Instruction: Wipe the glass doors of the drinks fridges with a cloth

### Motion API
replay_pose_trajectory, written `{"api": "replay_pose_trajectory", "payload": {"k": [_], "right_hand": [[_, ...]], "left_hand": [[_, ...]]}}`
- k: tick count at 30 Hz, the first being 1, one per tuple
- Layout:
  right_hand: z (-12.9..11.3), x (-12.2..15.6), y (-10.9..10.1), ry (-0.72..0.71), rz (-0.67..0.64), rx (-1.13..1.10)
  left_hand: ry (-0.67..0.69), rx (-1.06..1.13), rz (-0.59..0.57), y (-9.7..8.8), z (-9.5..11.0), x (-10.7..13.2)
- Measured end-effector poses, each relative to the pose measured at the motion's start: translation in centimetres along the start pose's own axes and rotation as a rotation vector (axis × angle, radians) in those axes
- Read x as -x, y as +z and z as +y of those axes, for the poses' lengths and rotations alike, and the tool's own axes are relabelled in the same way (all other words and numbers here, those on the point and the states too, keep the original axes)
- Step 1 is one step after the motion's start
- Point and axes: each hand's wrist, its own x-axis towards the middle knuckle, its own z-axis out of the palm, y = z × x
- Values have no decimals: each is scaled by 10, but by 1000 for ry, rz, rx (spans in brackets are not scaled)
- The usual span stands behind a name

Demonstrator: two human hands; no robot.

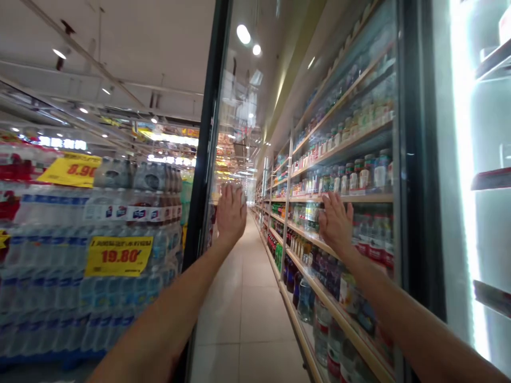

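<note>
Fingers of the left hand, toward eight o'clock, stand straight and nearly together, released; those of the right hand, between three and four, are spread and slightly bent, gripping nothing. Both palms face the glass door, the thing nearest them, which runs through the middle from twelve to six. Whether skin meets glass, I cannot tell.

Open palms have no hold on so slick a sheet, so a push could slide and smear it, and uneven pressure could make the door swing awry. Clear glass is easily misjudged; knuckles might bump it. Fingers straying to the dark frame at three could get pinched.

The pane is flat and glossy with lamp glints; its frame is straight and dull black. Pale, straight-edged shelves of rounded bottles show in the glass. Farther out at three, a fridge glows white. At nine sit shiny packs of ribbed plastic bottles, with a flat yellow sign at eight. Smooth pale floor tiles lie at six.
</note>
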Motion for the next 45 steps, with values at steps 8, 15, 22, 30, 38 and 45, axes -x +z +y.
{"api": "replay_pose_trajectory", "payload": {"k": [8, 15, 22, 30, 38, 45], "right_hand": [[-27, 13, 2, 82, 23, 2], [-26, 15, 3, -32, 16, -48], [-31, 17, 3, -77, 7, -40], [-72, 28, 8, -134, -25, -33], [-69, 28, 9, -112, -38, -66], [-72, 28, 7, -99, -27, -58]], "left_hand": [[230, 12, -85, -3, 3, 25], [388, 40, -136, -7, -1, 42], [45, -31, -5, 0, 17, 27], [201, -46, -69, 5, 25, 13], [531, 60, -228, -12, 7, 50], [79, -89, -13, -28, -21, 97]]}}
